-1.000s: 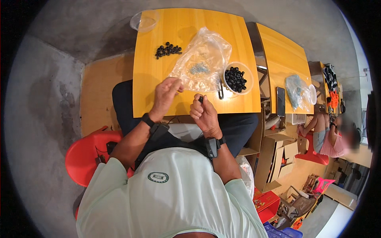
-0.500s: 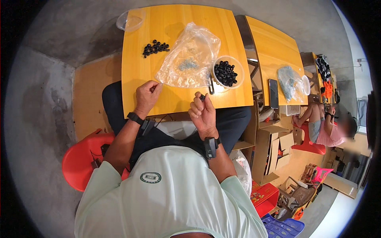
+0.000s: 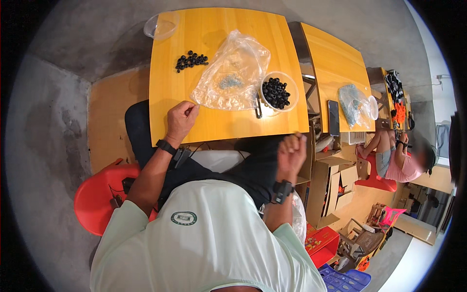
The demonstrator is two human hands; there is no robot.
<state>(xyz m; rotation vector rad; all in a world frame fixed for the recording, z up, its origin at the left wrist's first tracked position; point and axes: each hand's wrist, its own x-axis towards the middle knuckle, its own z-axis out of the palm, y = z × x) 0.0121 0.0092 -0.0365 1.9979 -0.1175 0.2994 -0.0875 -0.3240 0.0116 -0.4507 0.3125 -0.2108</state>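
Observation:
My left hand (image 3: 181,120) rests at the table's front edge, thumb and fingers pinched together close to the lower left corner of a clear plastic bag (image 3: 243,56). Whatever lies in that pinch is too small to make out. Small greyish metal pieces (image 3: 230,81) show in the bag. Beyond the table's front right corner, my right hand (image 3: 292,152) is raised with curled fingers, slightly blurred; its contents are hidden. A clear round tub (image 3: 294,100) holds many black bead-like parts (image 3: 276,92). More loose black parts (image 3: 191,61) lie left of the bag.
A black clip-like tool (image 3: 258,108) lies beside the tub on the wooden table (image 3: 214,127). An empty clear container (image 3: 160,27) sits at the far left corner. On a second table are a phone (image 3: 333,118) and another bag (image 3: 353,104). Another person (image 3: 401,158) sits at right.
My right hand has swung right and down, away from the table's front edge; the black part seen in its fingers before no longer shows. My left hand has barely moved.

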